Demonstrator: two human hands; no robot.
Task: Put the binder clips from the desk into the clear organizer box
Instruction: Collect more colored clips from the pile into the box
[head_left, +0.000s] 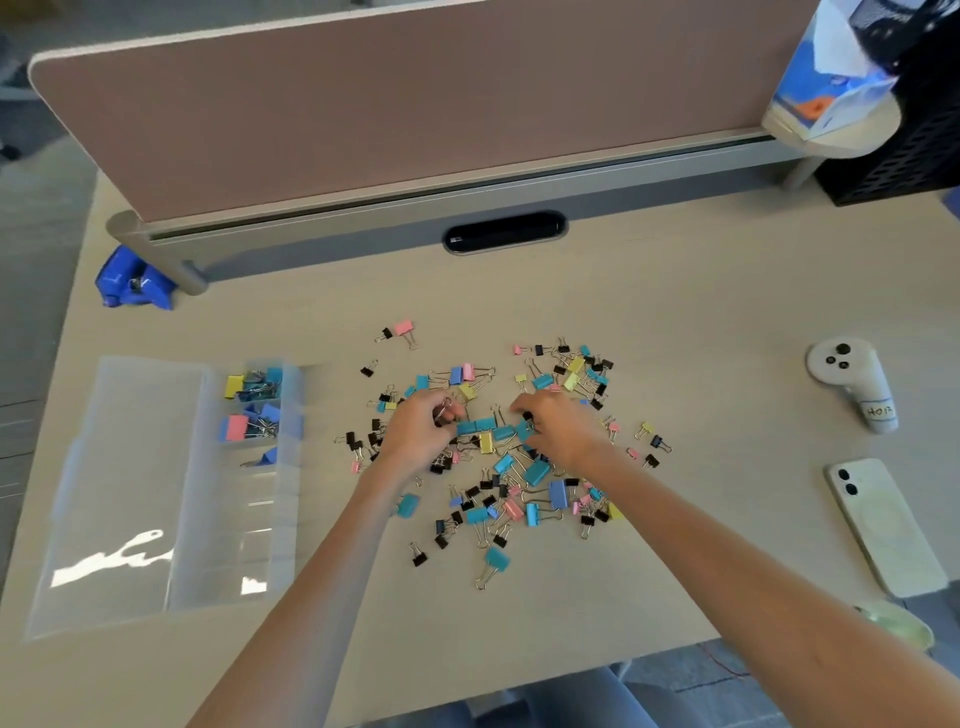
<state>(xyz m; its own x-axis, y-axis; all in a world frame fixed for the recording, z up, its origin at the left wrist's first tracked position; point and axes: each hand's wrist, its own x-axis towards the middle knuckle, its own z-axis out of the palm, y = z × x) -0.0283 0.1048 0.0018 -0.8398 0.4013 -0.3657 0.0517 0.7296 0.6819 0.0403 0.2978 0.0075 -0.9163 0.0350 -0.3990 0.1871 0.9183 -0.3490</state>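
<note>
The work looks to me only at its beginning. The clear organizer box (156, 499) lies open on the left part of the desk (675, 291), and only its far compartments have something inside: some yellow and teal clips in the farthest one, pink and blue clips in the next one, and what seems one blue clip in the third. The nearer compartments look empty, although the reflection on the plastic makes it difficult to be sure. Most of the binder clips (519, 467) are not sorted yet; they lie in a wide, loose heap in the middle of the desk, black, teal, pink, yellow and blue, in different sizes, with some single clips lying apart at the edges. Both hands are down in the heap. The left hand (421, 434) is curled, and its fingers pinch the wire handles of a clip, maybe more than one. The right hand (556, 423) is also curled, resting on some teal clips, but I cannot tell if it really holds one. I think many more trips to the box are needed.
</note>
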